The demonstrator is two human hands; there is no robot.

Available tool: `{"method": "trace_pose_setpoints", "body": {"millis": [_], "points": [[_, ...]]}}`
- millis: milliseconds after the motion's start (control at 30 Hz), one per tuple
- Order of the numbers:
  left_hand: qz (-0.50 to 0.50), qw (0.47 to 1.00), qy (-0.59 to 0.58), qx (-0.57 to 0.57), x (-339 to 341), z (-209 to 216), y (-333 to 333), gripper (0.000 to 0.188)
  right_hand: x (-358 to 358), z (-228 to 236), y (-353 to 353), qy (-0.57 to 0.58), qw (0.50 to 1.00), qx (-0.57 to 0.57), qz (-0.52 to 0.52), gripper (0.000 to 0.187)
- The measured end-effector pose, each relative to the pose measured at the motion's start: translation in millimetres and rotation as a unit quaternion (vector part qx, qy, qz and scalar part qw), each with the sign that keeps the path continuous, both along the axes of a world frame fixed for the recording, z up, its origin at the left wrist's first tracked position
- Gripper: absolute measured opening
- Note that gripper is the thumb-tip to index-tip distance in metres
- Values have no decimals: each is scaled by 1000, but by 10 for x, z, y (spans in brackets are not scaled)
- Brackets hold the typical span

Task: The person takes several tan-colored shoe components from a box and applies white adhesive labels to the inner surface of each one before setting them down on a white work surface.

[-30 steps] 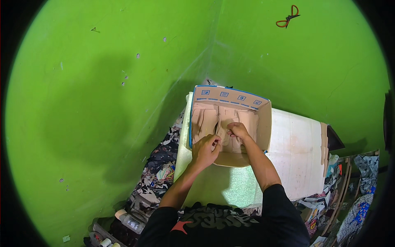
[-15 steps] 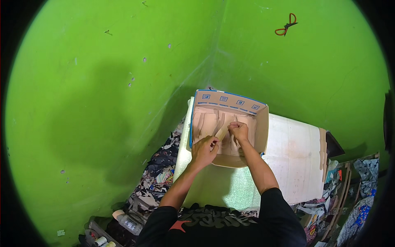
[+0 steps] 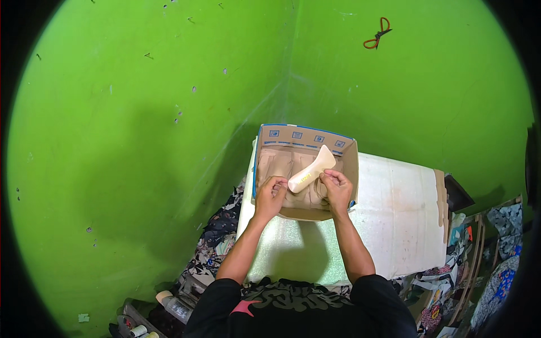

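Note:
A cream insole (image 3: 315,165) with a rounded heel end, a narrow waist and a flared far end is held at a slant over an open cardboard box (image 3: 351,163). Yellow print shows near its heel. My left hand (image 3: 270,198) pinches the lower left end between fingertips. On the other side, my right hand (image 3: 339,191) is closed on the insole's right edge with thumb and fingers. Beneath, several tan pieces (image 3: 278,165) of similar shape lie side by side in the box, partly covered by the insole and my hands.
The box stands on a white table (image 3: 400,208) in the corner of green walls. Fabric scraps (image 3: 217,231) pile up left of the table, with more cloth (image 3: 501,270) at the right. A clear bottle (image 3: 176,307) lies lower left. Orange-handled scissors (image 3: 378,35) hang on the wall.
The insole has been lifted and turned so its broad printed face shows. My hands have moved apart along it. The whole view has shifted slightly.

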State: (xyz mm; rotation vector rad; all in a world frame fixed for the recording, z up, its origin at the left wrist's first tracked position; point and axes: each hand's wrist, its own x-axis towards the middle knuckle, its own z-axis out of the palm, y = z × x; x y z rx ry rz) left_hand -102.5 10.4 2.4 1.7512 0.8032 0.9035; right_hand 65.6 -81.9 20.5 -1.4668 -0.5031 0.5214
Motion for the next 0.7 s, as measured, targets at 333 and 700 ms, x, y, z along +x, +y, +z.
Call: {"method": "trace_pose_setpoints", "body": {"millis": [333,700], "points": [[-135,950,-160,-233,168,287,-267,18,-166,84,-425,32,995,91,-35,14],[-293,924,-102,-225,608,270,-765,19,-150,56,-1150,17,998,47,-25,10]]}}
